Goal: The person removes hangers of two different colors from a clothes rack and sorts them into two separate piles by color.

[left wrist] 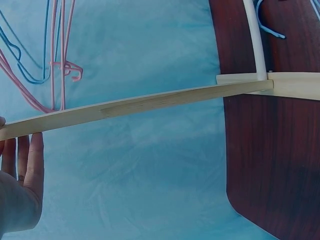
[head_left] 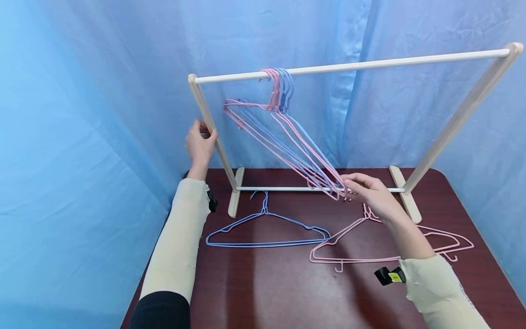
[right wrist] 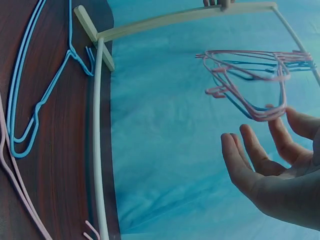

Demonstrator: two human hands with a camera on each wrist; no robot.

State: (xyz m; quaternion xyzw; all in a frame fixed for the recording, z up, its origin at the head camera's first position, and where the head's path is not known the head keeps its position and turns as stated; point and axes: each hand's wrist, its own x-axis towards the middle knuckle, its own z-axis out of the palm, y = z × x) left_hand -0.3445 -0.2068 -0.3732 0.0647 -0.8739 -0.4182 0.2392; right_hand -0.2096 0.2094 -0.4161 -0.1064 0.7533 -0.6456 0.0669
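Evidently a two-handed hold. Far left, left hand [head_left: 199, 141] partly closed on the rack's left post [head_left: 225, 162], thumb one side, fingers the other; post stands near the tabletop's [head_left: 287, 292] back-left corner. Grip probably steadies the frame against sideways pull.

Next, hung hangers [head_left: 274, 91], pink and blue: hooks bunched on the top rail [head_left: 357, 66] towards its left end, bodies slanting across to the right. Below, blue hangers [head_left: 267, 245], seemingly a nested pair, lie flat, hooks pointing to the tabletop's back edge.

Right hand [head_left: 370, 194]: thumb and forefinger pinch the bunch's near lower corners, other fingers loosely spread. Likely keeps the corners together. Under that forearm, pink hangers [head_left: 353, 261] lie flat, reaching towards the tabletop's right edge; exact count unclear.

Positions: hung bunch spans between the hands, its held corners at the right, its far ends near the left but apart. Blue hangers between both hands, lower; neither hand touches them.
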